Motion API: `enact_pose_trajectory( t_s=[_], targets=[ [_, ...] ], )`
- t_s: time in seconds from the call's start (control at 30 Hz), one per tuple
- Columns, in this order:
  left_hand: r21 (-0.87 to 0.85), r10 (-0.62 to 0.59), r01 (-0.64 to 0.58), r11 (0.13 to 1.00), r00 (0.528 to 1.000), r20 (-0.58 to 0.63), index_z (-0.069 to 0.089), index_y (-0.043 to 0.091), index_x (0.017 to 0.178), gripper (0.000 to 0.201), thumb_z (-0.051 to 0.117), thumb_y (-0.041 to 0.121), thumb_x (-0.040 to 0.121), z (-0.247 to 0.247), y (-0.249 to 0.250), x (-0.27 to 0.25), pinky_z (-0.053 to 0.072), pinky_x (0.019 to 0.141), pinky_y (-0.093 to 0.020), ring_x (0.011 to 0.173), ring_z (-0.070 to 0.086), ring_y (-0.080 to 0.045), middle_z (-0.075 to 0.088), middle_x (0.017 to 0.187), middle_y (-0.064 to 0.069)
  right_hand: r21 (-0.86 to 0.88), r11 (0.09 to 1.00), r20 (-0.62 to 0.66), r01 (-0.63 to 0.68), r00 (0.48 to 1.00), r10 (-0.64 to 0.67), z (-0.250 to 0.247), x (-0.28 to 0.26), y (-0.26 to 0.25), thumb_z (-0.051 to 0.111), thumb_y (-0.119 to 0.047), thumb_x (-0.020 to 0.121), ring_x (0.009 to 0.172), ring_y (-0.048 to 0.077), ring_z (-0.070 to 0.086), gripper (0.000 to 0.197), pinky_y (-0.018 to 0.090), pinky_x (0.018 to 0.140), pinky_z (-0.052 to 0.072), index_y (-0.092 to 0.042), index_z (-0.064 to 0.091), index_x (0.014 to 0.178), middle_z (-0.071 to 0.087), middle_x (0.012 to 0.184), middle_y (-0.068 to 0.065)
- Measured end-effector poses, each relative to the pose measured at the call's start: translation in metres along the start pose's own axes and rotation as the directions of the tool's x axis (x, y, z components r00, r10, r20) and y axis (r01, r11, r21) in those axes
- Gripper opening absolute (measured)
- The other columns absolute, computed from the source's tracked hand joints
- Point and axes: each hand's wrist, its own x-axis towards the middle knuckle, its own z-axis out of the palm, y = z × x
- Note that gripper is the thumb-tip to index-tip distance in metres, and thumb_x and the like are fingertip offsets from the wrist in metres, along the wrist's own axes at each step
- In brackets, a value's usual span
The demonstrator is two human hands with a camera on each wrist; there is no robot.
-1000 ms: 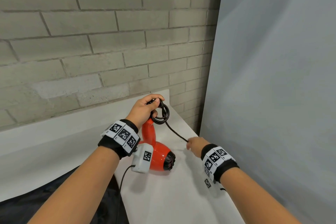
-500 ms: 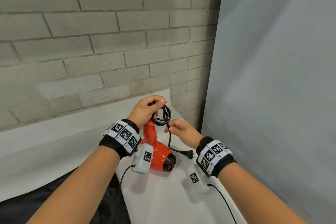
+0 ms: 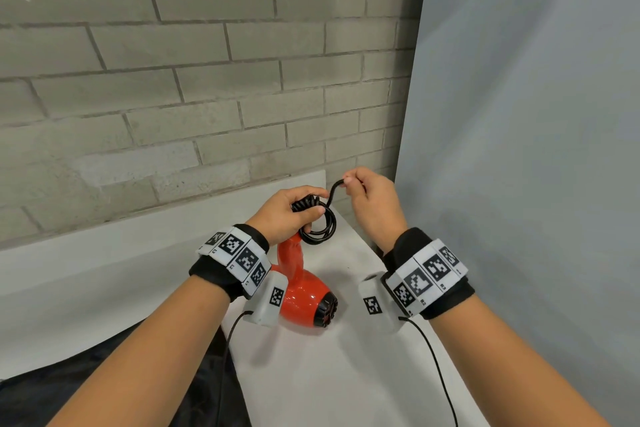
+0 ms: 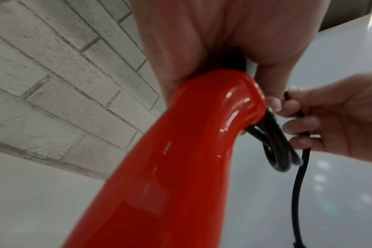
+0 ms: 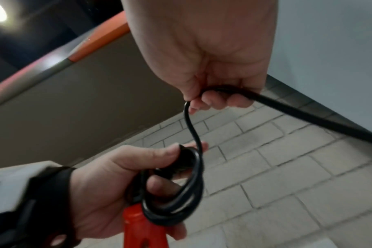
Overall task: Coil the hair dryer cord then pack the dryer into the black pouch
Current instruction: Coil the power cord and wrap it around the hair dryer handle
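A person's left hand (image 3: 289, 211) grips the red hair dryer (image 3: 304, 291) standing on the white table (image 3: 311, 374) by its handle with cord (image 3: 320, 225) loops, right hand (image 3: 372, 204) pinching the loose cord, likely laying another loop next, the black pouch (image 3: 104, 378) waiting nearby.

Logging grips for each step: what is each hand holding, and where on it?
The left hand grips the cord coil at the dryer handle's end; the right hand pinches the loose cord just beyond the coil.
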Motion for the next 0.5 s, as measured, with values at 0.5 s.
enact_pose_trajectory(
  t_s=[0.5],
  targets=[
    [-0.131,-0.088,0.078,0.988,0.993,-0.073,0.064,0.025,0.087,0.015,0.052,0.016,0.09,0.007,-0.002,0.006,0.038,0.043,-0.011,0.039,0.047,-0.002,0.062,0.071,0.0,0.022,0.999,0.117,-0.038,0.992,0.035,-0.004,-0.015,0.034,0.043,-0.016,0.095,0.056,0.001,0.045,0.013,0.012,0.054,0.038,-0.016,0.056,0.092,0.047,0.064,-0.008]
  ],
)
